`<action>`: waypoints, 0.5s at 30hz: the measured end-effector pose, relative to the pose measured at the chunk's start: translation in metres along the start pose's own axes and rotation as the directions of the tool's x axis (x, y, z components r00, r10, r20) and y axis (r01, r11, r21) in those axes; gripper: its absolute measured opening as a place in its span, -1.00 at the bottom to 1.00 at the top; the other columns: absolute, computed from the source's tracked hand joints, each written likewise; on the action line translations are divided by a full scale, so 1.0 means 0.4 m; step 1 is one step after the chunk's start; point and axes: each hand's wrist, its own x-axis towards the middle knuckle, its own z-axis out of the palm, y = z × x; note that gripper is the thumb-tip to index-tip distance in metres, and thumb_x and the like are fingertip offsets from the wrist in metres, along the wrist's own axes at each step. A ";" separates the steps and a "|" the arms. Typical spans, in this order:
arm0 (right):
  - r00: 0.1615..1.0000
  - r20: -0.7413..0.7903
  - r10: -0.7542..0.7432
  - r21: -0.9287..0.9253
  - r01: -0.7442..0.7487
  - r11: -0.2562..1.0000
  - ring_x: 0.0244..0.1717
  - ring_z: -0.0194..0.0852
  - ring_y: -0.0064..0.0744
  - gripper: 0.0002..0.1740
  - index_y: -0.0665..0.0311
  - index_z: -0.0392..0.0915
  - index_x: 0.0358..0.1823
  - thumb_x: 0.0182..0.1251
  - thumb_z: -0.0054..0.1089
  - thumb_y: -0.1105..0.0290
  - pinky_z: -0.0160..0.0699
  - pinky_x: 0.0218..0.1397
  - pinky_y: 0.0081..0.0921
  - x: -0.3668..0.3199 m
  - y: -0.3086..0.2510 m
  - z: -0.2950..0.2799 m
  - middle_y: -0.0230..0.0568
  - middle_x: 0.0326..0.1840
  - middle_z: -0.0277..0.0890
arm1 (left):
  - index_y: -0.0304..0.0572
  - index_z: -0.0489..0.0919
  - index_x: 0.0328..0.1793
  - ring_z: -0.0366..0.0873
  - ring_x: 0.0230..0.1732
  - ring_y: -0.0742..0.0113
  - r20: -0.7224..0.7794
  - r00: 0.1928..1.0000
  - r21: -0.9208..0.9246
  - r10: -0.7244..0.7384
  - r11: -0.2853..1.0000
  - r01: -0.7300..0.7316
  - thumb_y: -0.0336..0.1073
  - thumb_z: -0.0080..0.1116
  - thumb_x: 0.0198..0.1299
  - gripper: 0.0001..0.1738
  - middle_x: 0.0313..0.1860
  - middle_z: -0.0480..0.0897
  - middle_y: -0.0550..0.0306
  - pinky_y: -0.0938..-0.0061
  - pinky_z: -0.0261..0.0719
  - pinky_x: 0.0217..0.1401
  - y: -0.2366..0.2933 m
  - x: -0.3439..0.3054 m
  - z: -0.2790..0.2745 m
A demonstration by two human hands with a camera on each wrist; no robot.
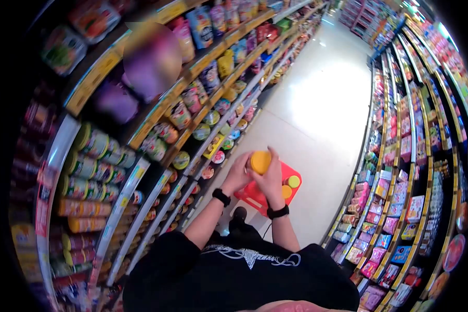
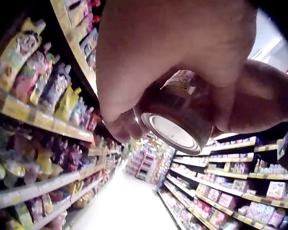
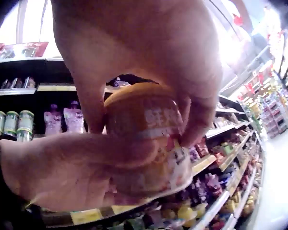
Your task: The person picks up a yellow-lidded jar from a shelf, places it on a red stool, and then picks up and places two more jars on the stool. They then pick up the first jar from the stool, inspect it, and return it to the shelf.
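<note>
Both hands hold a jar (image 3: pixel 153 143) with an orange lid (image 1: pixel 260 162) in front of the body, above a red basket (image 1: pixel 290 170). The left hand (image 1: pixel 236 176) grips the jar's body; in the right wrist view its thumb lies across the printed label. From the other side, the right hand (image 1: pixel 269 182) grips the jar, its fingers coming down at both sides of the lid in the right wrist view. In the left wrist view the jar's pale round base (image 2: pixel 173 130) shows below the fingers. Two yellow-lidded containers (image 1: pixel 294 181) sit in the basket.
Close on the left, shelves hold rows of jars (image 1: pixel 91 166), purple pouches (image 3: pixel 74 120) and cups (image 1: pixel 203 131). Another shelf run (image 1: pixel 395 197) lines the right side. A pale, shiny floor (image 1: pixel 317 109) runs between them. A dark shoe (image 1: pixel 239 214) stands beside the basket.
</note>
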 end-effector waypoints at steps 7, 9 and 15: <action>0.962 0.131 -0.240 0.604 0.114 0.789 0.32 0.30 -0.23 -0.21 0.40 0.10 0.41 0.19 0.29 0.43 0.28 0.34 -0.34 0.019 -0.257 0.077 -0.01 0.31 0.30 | -0.31 0.37 0.33 0.55 0.18 0.10 -0.359 0.933 -0.106 0.037 0.991 -0.080 -0.17 0.52 -0.15 -0.12 0.15 0.58 -0.09 0.33 0.46 0.25 0.166 -0.112 -0.332; 0.932 0.172 -0.319 0.718 0.103 0.688 0.34 0.27 -0.31 -0.33 0.38 0.11 0.43 0.32 0.13 0.49 0.26 0.35 -0.38 0.003 -0.328 0.108 -0.10 0.37 0.27 | -0.32 0.37 0.33 0.55 0.18 0.16 -0.402 0.915 -0.110 -0.020 0.994 -0.027 -0.17 0.53 -0.16 -0.10 0.15 0.59 -0.08 0.35 0.45 0.26 0.190 -0.176 -0.407; 0.810 0.321 -0.490 0.832 0.006 0.555 0.29 0.30 -0.40 -0.37 0.34 0.13 0.45 0.37 0.04 0.45 0.25 0.34 -0.42 -0.060 -0.542 0.203 -0.15 0.37 0.28 | -0.32 0.38 0.33 0.52 0.21 0.25 -0.586 0.809 -0.193 -0.045 0.978 -0.085 -0.14 0.54 -0.16 -0.09 0.17 0.58 -0.02 0.36 0.42 0.29 0.268 -0.373 -0.602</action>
